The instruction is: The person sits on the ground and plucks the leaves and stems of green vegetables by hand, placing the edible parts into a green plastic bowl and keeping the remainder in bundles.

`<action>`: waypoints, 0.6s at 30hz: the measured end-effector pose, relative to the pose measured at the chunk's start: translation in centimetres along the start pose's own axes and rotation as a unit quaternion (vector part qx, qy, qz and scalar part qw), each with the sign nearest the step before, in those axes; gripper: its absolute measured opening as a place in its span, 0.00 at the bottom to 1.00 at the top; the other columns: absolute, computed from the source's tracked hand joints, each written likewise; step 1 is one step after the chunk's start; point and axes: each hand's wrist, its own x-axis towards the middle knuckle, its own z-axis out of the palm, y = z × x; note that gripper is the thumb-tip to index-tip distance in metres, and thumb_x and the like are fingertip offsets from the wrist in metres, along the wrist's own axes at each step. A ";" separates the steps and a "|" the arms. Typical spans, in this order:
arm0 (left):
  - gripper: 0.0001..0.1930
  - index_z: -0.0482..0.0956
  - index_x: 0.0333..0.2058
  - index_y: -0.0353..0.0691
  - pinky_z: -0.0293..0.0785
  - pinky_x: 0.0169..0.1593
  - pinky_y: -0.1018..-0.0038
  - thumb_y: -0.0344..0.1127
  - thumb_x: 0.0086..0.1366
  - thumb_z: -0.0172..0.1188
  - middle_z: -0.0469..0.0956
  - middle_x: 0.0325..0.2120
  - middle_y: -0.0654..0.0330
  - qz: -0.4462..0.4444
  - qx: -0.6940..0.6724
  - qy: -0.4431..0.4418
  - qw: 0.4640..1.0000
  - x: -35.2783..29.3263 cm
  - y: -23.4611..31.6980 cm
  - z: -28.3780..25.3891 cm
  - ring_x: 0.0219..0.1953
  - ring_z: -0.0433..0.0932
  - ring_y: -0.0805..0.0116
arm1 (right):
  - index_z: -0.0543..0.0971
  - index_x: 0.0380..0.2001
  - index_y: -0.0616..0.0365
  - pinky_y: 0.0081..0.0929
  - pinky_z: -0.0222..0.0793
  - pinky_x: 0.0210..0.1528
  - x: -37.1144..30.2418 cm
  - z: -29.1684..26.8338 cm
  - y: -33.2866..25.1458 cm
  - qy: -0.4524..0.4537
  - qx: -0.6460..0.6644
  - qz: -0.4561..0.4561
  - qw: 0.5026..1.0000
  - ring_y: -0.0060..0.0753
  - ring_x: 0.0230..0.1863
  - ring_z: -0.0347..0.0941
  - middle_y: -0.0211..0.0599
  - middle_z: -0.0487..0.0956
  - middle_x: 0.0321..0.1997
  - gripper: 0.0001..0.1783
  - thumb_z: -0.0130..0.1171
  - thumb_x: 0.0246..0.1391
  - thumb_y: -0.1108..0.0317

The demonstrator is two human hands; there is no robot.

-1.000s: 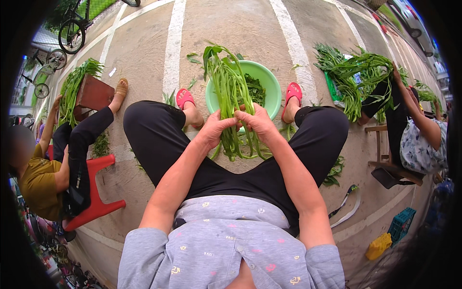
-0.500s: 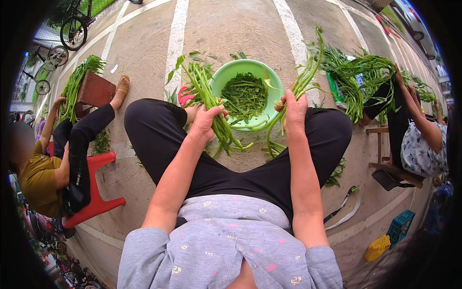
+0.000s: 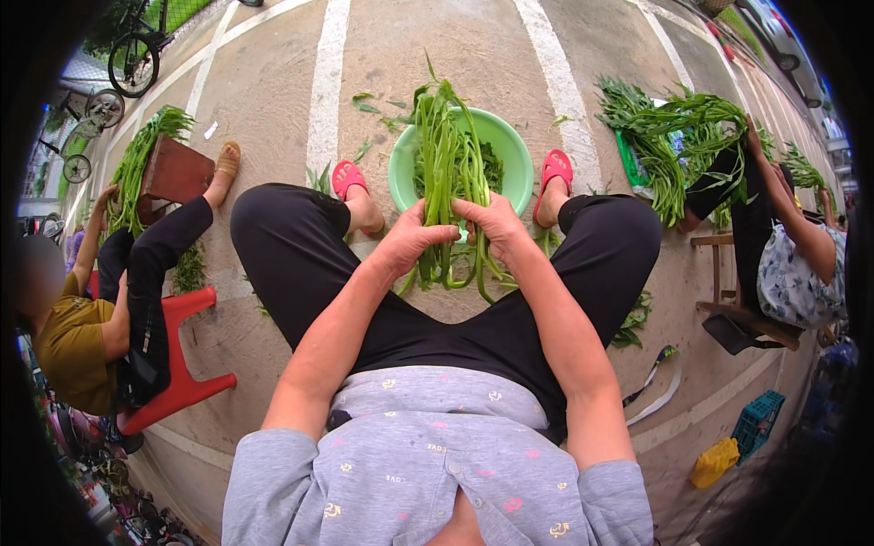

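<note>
A bundle of long green leafy-vegetable stems (image 3: pixel 441 155) is held between my two hands, over the near side of a light green basin (image 3: pixel 516 146). My left hand (image 3: pixel 407 241) grips the bundle's left side with the thumb across it. My right hand (image 3: pixel 494 227) closes on the stems at its right, close beside the left. Stem ends hang below my hands between my knees. Cut green leaves (image 3: pixel 492 168) lie in the basin, partly hidden behind the bundle.
Loose leaves (image 3: pixel 364 103) lie on the paved ground around the basin. At the left a person sits on a red stool (image 3: pixel 187 364) with stems over a brown box (image 3: pixel 177 173). At the right another person handles a greens pile (image 3: pixel 655 146). A yellow bag (image 3: pixel 715 464) and teal crate (image 3: pixel 758 426) stand lower right.
My hands have come together from either side, joining the two bunches of stems into one bundle in front of the basin. Both pink slippers now show more fully.
</note>
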 end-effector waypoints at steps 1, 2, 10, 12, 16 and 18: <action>0.24 0.65 0.48 0.38 0.72 0.41 0.76 0.23 0.51 0.59 0.72 0.37 0.62 0.003 -0.003 -0.007 1.000 0.0 0.1 0.1 0.37 0.74 0.71 | 0.73 0.30 0.57 0.16 0.59 0.15 0.0 0.0 0.2 0.002 -0.006 0.001 1.000 0.17 0.18 0.63 0.26 0.70 0.22 0.14 0.63 0.43 0.63; 0.24 0.65 0.48 0.38 0.71 0.41 0.76 0.23 0.50 0.59 0.72 0.38 0.62 0.006 -0.006 -0.014 1.000 0.0 0.1 0.1 0.37 0.73 0.71 | 0.73 0.30 0.57 0.17 0.59 0.16 0.0 -0.1 0.3 0.005 -0.011 0.003 1.000 0.17 0.18 0.63 0.26 0.71 0.23 0.14 0.64 0.43 0.63; 0.24 0.66 0.49 0.37 0.69 0.42 0.78 0.25 0.51 0.60 0.72 0.39 0.61 0.015 0.075 -0.037 0.996 -0.1 0.3 0.0 0.37 0.72 0.73 | 0.74 0.32 0.57 0.18 0.58 0.17 -0.4 -0.4 -0.4 -0.005 -0.034 0.008 0.999 0.18 0.21 0.64 0.26 0.70 0.22 0.12 0.61 0.42 0.69; 0.24 0.66 0.49 0.37 0.68 0.42 0.79 0.26 0.51 0.60 0.72 0.38 0.61 0.018 0.075 -0.016 0.997 -0.1 0.3 0.1 0.36 0.72 0.74 | 0.74 0.32 0.57 0.18 0.58 0.18 -0.3 -0.6 -0.2 0.002 -0.022 -0.001 1.000 0.18 0.21 0.64 0.26 0.69 0.22 0.11 0.60 0.42 0.69; 0.23 0.65 0.48 0.36 0.70 0.36 0.77 0.26 0.51 0.59 0.72 0.33 0.61 0.011 0.025 0.101 0.995 0.5 -0.1 -1.4 0.31 0.72 0.73 | 0.71 0.32 0.57 0.22 0.64 0.22 0.2 -1.3 -0.1 0.080 0.037 -0.037 0.995 0.20 0.24 0.66 0.28 0.70 0.25 0.09 0.55 0.43 0.72; 0.22 0.66 0.46 0.36 0.71 0.30 0.77 0.24 0.50 0.59 0.72 0.28 0.60 -0.006 -0.022 0.161 0.987 0.8 0.1 -2.2 0.28 0.73 0.72 | 0.69 0.32 0.57 0.23 0.67 0.24 0.3 -1.7 -0.6 0.138 0.086 -0.062 0.985 0.22 0.26 0.68 0.30 0.71 0.27 0.08 0.53 0.44 0.73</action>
